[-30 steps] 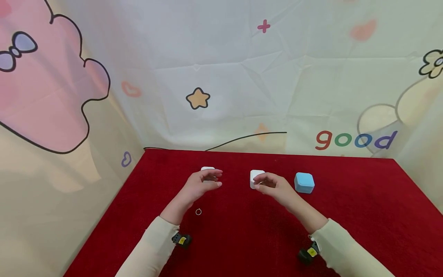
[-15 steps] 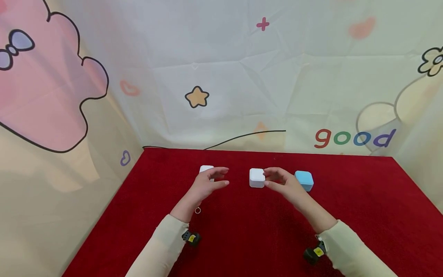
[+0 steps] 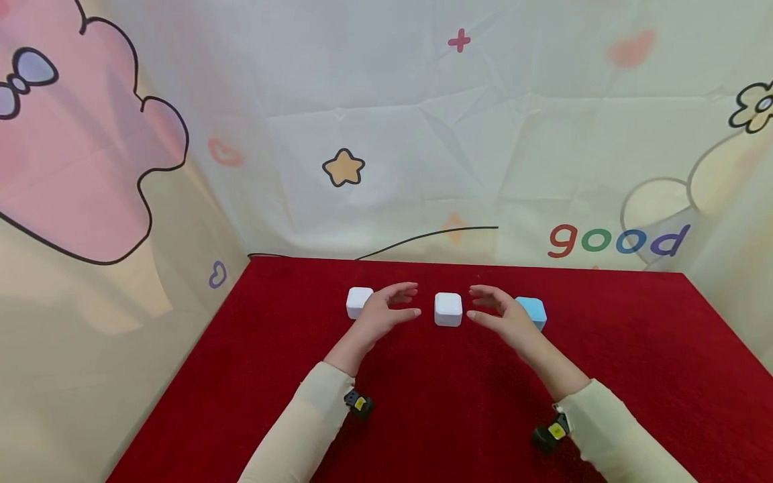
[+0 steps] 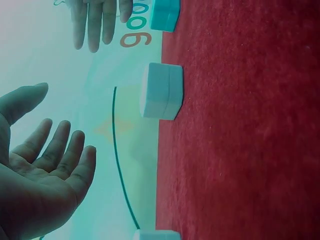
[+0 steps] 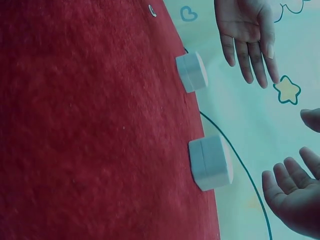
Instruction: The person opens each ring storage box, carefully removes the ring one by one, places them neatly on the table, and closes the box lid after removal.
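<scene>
In the head view a white rounded box [image 3: 448,309] sits in the middle, between my two hands. My left hand [image 3: 384,314] hovers to its left, fingers apart and relaxed, holding nothing. On its other side my right hand [image 3: 504,315] hovers with thumb and fingers parted, also holding nothing. Partly behind the left hand stands a second white box [image 3: 359,302]. A light blue box [image 3: 533,312] is partly covered by the right hand. Both wrist views show the middle box, with a seam around it, apart from the fingers. A small ring [image 5: 152,10] lies on the cloth in the right wrist view.
A red cloth [image 3: 423,402] covers the table under all the boxes. Behind it hangs a pale printed curtain [image 3: 410,168] with a star and the word "good". A second curtain side runs along the left.
Both hands have moved right, the left one further. The middle box, earlier partly behind the right hand, now shows fully. The ring has passed out of sight behind the left arm in the head view.
</scene>
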A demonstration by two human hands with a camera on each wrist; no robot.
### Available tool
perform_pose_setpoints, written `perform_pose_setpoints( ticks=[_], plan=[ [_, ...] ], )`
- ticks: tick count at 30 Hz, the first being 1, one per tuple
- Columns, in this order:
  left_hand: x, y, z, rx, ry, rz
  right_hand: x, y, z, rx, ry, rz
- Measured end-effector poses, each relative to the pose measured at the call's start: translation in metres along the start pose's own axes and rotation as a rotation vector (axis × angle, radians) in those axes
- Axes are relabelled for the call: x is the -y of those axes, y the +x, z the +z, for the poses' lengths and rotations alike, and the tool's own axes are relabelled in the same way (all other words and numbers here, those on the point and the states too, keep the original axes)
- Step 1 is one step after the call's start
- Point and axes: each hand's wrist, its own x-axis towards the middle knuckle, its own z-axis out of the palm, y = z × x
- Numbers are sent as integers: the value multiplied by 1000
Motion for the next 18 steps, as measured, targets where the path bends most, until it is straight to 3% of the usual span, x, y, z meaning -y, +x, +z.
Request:
perform_pose_setpoints(
  ticks=[13,18],
  plan=[
    [12,27,18,23,28,-15,-8,17,-6,50,-83,9],
    [17,36,24,27,38,-52,-10,23,-5,72,-74,38]
  ],
)
